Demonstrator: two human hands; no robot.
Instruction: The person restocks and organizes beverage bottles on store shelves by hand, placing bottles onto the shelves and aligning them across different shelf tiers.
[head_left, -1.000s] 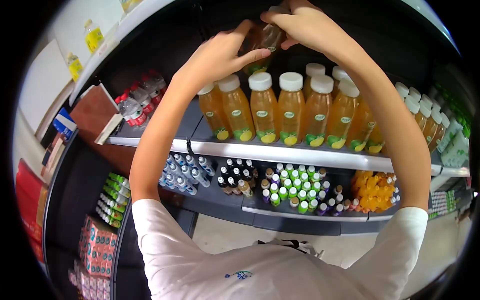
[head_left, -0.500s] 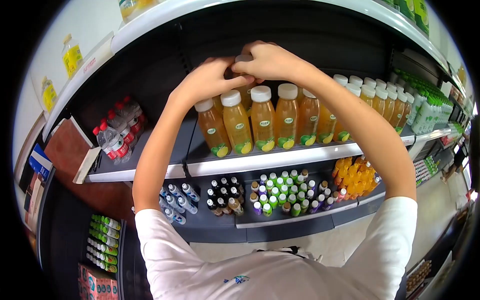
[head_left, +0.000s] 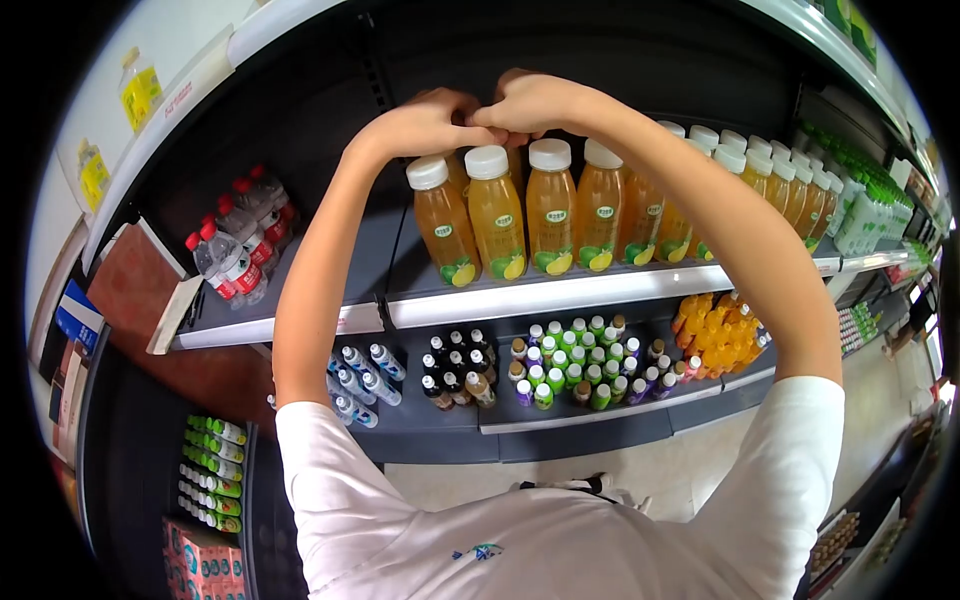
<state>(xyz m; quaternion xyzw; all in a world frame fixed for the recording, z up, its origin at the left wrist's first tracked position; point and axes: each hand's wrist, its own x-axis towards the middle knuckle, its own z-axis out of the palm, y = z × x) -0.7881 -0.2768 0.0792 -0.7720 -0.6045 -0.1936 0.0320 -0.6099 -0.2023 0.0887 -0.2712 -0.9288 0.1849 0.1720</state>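
Both my hands meet behind the front row of lemon juice bottles [head_left: 498, 215], which have white caps and amber contents. My left hand [head_left: 428, 122] curls its fingers inward, mostly hidden behind its own back. Against it, my right hand [head_left: 530, 103] is closed, its fingertips touching the left thumb. Below the hands, part of a rear juice bottle [head_left: 516, 168] shows between two front ones; its cap is covered by my fingers. The front bottles stand upright close to the shelf's white edge [head_left: 560, 296].
Red-capped water bottles [head_left: 236, 250] stand at left on the same shelf. More juice bottles [head_left: 775, 185] and green-capped bottles [head_left: 868, 212] are at right. Below, a lower shelf holds green- and purple-capped bottles [head_left: 580, 360] and orange drinks [head_left: 715, 335]. An upper shelf edge [head_left: 290, 25] curves overhead.
The white cap seen between my hands is now covered. My hands have drawn closer together at the fingertips. The view has shifted slightly, and the front bottles appear higher and farther right.
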